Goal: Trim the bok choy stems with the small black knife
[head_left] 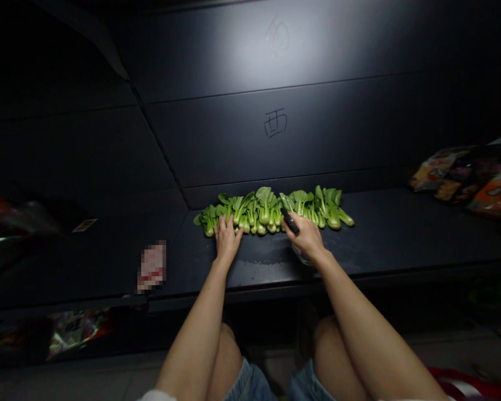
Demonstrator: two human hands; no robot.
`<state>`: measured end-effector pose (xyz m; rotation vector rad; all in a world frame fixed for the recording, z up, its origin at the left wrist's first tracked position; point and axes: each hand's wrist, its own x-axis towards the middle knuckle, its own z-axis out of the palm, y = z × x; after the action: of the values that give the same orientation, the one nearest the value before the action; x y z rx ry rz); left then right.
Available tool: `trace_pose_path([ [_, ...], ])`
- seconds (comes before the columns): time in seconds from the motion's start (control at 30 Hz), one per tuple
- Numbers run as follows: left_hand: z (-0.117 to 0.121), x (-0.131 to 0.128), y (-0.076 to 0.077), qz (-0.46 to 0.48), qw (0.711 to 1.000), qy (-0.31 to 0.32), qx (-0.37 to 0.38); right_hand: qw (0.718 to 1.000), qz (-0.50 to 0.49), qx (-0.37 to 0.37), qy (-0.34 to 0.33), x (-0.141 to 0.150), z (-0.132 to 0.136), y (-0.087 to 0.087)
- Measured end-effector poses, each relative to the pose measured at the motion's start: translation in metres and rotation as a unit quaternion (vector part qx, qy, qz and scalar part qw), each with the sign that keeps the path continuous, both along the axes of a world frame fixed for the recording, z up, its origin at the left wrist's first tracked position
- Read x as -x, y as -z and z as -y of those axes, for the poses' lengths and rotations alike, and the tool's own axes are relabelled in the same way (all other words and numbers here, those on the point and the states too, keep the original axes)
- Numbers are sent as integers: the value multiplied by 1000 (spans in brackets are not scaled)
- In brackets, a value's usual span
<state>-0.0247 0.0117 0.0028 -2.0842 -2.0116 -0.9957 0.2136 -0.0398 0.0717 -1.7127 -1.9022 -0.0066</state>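
A row of green bok choy heads (271,211) lies along the back of a dark shelf (384,239). My left hand (226,238) rests flat on the left end of the row, fingers stretched onto the stems. My right hand (306,236) sits in front of the middle of the row, fingers closed around a small dark object (289,221) that points toward the greens. Something clear shows under my right wrist; I cannot make it out.
Dark stepped panels rise behind the shelf, one marked with a drawn character (275,122). Coloured snack packets (471,181) lie at the right, a label card (151,267) and more packets (77,328) at the left. My bare knees are below the shelf edge.
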Motion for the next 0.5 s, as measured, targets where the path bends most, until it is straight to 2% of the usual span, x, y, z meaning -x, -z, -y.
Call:
trace_pose_path([
  [0.13,0,-4,-2,-3,1000,-1,4,1000,-7,2,-6,-7,1,0],
  [0.33,-2,-12,0,7,1000,0,-11,999,-20,8,31,-20,4,-1],
  [0.5,-3,-14,0,10,1000,-1,-7,999,-24,5,35,-25,5,-2],
])
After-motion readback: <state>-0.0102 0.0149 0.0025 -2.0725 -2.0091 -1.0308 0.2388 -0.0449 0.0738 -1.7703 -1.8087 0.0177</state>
